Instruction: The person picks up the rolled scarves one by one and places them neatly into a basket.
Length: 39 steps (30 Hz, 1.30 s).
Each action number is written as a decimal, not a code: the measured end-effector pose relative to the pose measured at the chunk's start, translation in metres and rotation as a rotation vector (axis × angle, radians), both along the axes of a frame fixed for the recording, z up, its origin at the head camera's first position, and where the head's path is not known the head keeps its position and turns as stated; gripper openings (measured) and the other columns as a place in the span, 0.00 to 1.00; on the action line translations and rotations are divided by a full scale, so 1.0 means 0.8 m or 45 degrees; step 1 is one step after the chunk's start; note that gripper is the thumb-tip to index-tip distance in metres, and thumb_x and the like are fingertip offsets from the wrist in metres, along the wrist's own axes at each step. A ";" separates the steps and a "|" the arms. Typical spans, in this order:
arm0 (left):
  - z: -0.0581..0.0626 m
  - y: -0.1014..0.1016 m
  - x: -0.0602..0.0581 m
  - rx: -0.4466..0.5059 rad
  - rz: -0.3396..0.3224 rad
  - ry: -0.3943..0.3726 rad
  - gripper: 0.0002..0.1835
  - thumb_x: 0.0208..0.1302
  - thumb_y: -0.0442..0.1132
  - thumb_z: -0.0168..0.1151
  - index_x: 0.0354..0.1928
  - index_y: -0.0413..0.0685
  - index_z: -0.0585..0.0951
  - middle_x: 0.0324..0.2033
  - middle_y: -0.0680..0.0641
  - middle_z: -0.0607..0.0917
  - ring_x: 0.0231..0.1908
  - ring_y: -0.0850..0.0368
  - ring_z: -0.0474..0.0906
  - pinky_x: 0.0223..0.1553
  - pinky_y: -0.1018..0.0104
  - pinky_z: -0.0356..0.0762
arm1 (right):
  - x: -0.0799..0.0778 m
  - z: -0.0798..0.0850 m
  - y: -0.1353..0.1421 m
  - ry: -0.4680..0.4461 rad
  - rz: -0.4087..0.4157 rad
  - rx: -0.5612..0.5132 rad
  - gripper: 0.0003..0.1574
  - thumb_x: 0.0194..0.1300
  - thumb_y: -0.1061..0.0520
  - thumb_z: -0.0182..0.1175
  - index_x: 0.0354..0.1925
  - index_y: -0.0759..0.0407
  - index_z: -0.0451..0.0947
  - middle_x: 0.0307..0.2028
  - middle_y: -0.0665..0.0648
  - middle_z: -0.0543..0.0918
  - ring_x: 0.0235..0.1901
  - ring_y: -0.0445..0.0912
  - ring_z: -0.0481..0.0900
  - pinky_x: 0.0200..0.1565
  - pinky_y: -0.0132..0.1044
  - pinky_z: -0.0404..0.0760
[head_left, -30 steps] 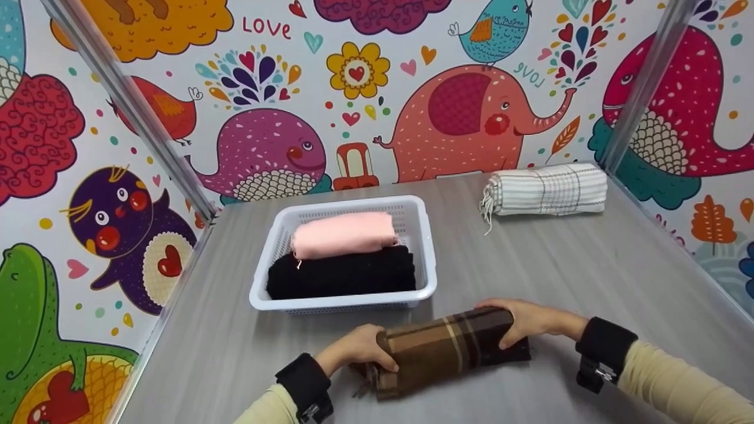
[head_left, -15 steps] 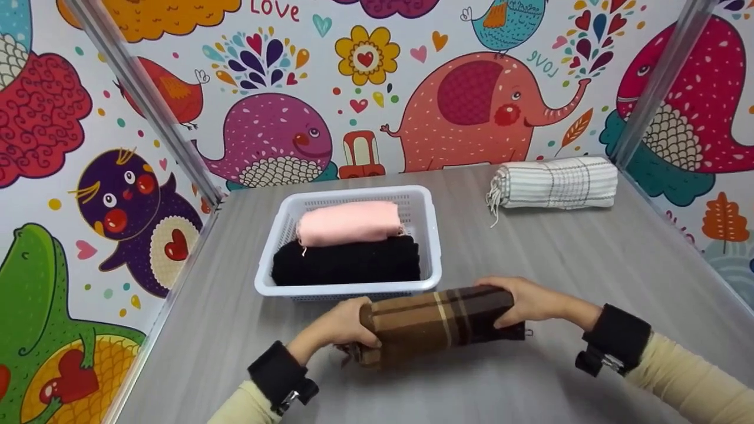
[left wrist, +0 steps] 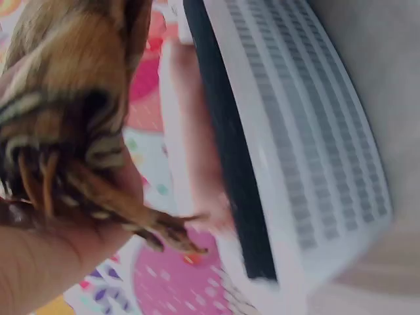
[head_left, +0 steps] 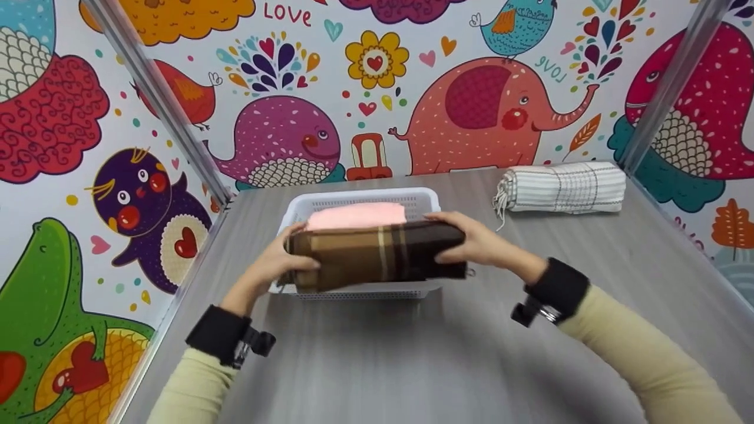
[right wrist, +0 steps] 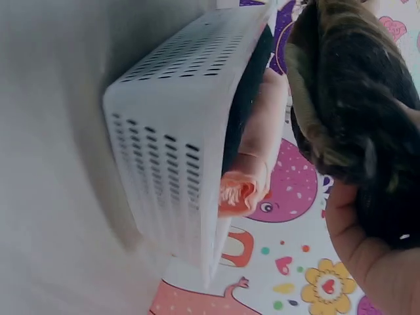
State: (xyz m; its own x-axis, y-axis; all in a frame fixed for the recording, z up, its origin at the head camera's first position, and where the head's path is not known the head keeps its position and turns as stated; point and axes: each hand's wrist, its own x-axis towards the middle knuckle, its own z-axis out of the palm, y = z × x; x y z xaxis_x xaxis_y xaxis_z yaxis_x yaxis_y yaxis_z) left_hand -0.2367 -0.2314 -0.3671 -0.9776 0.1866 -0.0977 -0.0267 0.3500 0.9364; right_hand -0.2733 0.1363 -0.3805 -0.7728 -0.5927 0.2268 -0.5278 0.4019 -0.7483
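Observation:
A rolled brown plaid scarf (head_left: 365,256) with a fringed end is held between both hands, raised over the front of the white plastic basket (head_left: 365,294). My left hand (head_left: 274,265) grips its left end, thumb across the near face. At the dark right end, my right hand (head_left: 474,241) grips it the same way. In the left wrist view, twisted fringe (left wrist: 131,207) hangs from the roll beside the palm. Inside the basket lie a rolled pink scarf (head_left: 356,217) and a black rolled cloth (right wrist: 246,92); the held scarf hides the black one in the head view.
A rolled white striped scarf (head_left: 562,188) with fringe lies at the back right of the grey table (head_left: 400,359). Printed cartoon walls (head_left: 377,129) with metal corner posts (head_left: 162,100) enclose the table's back and sides.
Both hands have lifted the brown plaid scarf off the table and carried it left and away from the body, from in front of the basket to over it.

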 end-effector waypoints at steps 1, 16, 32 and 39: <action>0.000 -0.006 -0.007 -0.001 0.039 -0.021 0.51 0.42 0.30 0.66 0.70 0.45 0.50 0.58 0.34 0.66 0.50 0.47 0.69 0.51 0.61 0.69 | -0.008 -0.001 -0.009 -0.001 -0.016 -0.008 0.44 0.46 0.58 0.70 0.62 0.56 0.66 0.55 0.62 0.72 0.49 0.53 0.69 0.50 0.48 0.67; -0.037 -0.029 -0.041 -0.472 -0.005 0.190 0.40 0.43 0.30 0.62 0.63 0.37 0.61 0.61 0.30 0.61 0.60 0.35 0.57 0.58 0.43 0.58 | -0.042 -0.041 -0.066 0.057 -0.078 0.298 0.43 0.47 0.54 0.70 0.61 0.55 0.66 0.61 0.67 0.63 0.58 0.60 0.61 0.56 0.57 0.62; -0.034 0.027 -0.065 -1.149 -0.438 0.375 0.54 0.43 0.51 0.70 0.71 0.50 0.51 0.70 0.38 0.45 0.67 0.33 0.36 0.62 0.35 0.34 | -0.056 -0.040 -0.093 0.225 0.224 0.736 0.52 0.52 0.46 0.65 0.69 0.47 0.51 0.66 0.62 0.56 0.60 0.59 0.59 0.59 0.53 0.63; -0.069 0.022 -0.074 -1.128 -0.464 0.365 0.57 0.40 0.53 0.71 0.71 0.50 0.50 0.71 0.39 0.39 0.68 0.35 0.29 0.62 0.36 0.33 | -0.061 -0.058 -0.101 0.134 0.246 0.742 0.52 0.51 0.48 0.65 0.69 0.46 0.51 0.63 0.62 0.58 0.59 0.58 0.60 0.59 0.52 0.63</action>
